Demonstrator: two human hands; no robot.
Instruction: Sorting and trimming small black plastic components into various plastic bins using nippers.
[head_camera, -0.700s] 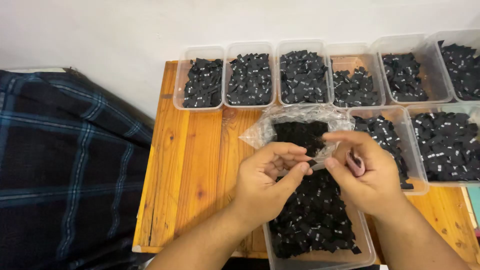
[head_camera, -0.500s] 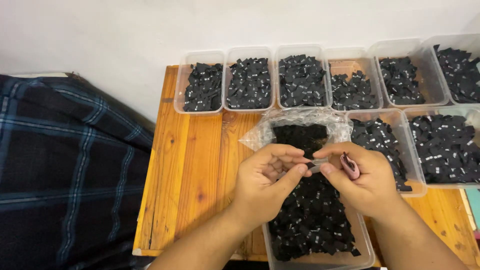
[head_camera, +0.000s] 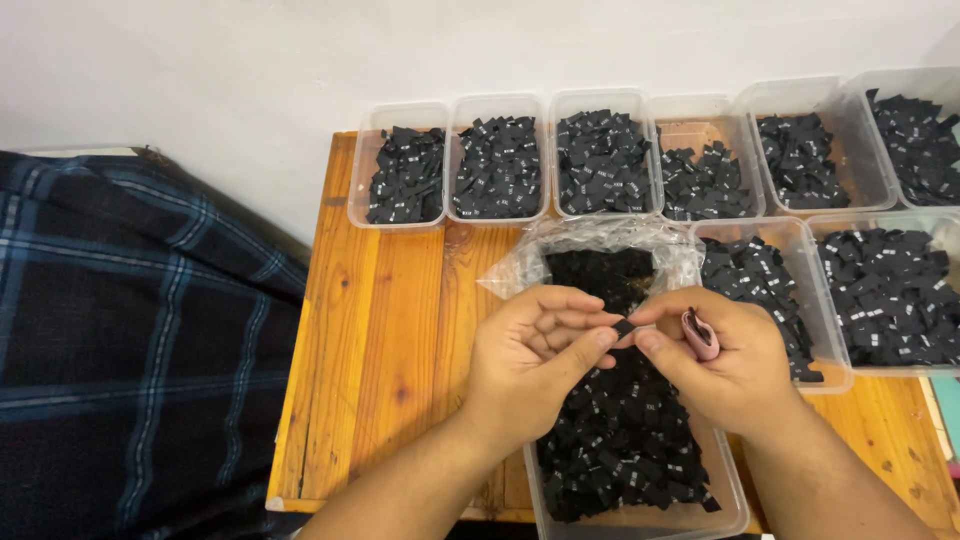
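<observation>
My left hand (head_camera: 535, 355) and my right hand (head_camera: 715, 355) meet over a clear plastic tub (head_camera: 735, 505) full of small black fabric labels (head_camera: 620, 440). Both hands pinch one small black label (head_camera: 624, 327) between thumbs and fingertips. A small pink folded thing (head_camera: 700, 333) is tucked in my right hand's curled fingers. Behind the hands lies a clear plastic bag (head_camera: 520, 268) holding more black labels.
A row of clear tubs (head_camera: 400, 180) with black labels lines the back of the wooden table (head_camera: 400, 330), against a white wall. Two more tubs (head_camera: 885, 290) stand at the right. Dark blue plaid cloth (head_camera: 140, 340) lies left of the table.
My hands have drawn slightly closer together and both now pinch the one label between them. The tubs and bag have not moved.
</observation>
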